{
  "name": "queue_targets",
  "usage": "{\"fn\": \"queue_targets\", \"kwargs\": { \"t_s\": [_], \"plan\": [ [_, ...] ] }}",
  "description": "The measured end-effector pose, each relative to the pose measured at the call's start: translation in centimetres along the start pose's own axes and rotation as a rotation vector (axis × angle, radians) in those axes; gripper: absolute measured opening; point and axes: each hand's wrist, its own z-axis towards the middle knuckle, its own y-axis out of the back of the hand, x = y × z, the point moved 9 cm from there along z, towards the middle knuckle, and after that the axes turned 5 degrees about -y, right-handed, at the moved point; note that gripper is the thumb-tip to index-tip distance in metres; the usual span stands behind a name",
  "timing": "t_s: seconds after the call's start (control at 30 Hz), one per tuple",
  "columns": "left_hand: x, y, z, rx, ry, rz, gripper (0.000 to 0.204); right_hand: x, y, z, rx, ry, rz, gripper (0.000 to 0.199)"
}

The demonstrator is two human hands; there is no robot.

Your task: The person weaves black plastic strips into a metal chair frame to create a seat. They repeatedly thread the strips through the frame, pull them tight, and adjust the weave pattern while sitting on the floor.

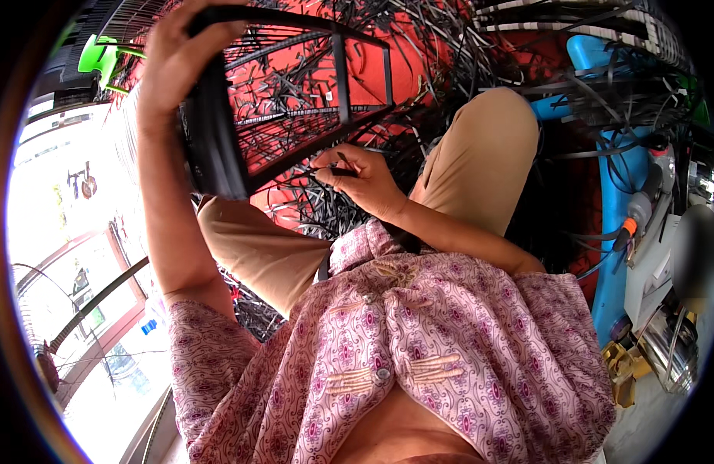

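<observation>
**Black frame (pixel 218 131) gripped by left hand (pixel 179 60)**

Nearest, a thin patterned shirt (pixel 473 309) is seen. Beyond it, the right forearm is bent inward; a small dark piece (pixel 339 172) is pinched between the thumb and fingers of the right hand (pixel 366 184), its shape hard to make out. The frame, straight-barred and open-sided, is tilted beside the left knee (pixel 233 232); whether that is touched cannot be told. Its upper corner is clasped by the outstretched left arm's curled fingers, partly hidden and blurred. Farther, red ground (pixel 364 66) is strewn with flat dark strips (pixel 333 207).
</observation>
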Motion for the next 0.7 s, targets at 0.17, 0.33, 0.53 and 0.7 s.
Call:
{"fn": "queue_targets", "kwargs": {
  "t_s": [0.17,0.33,0.53,0.7],
  "plan": [
    [2.2,6.9,-5.0,-0.208,0.167,-0.363,0.035,-2.3,1.3,-0.7,-0.013,-0.097,-0.034,0.013],
    [2.4,10.9,-8.2,-0.259,0.171,-0.395,0.037,-8.2,8.5,-0.7,-0.5,-0.417,0.213,0.016],
    [3.4,14.3,-11.7,-0.412,0.152,-0.377,0.041,-14.1,13.0,-0.5,-0.646,-0.57,0.379,0.016],
    [3.6,15.9,-13.4,-0.481,0.15,-0.271,0.045,-13.7,12.5,2.1,-0.605,-0.472,0.469,0.02]
  ]
}}
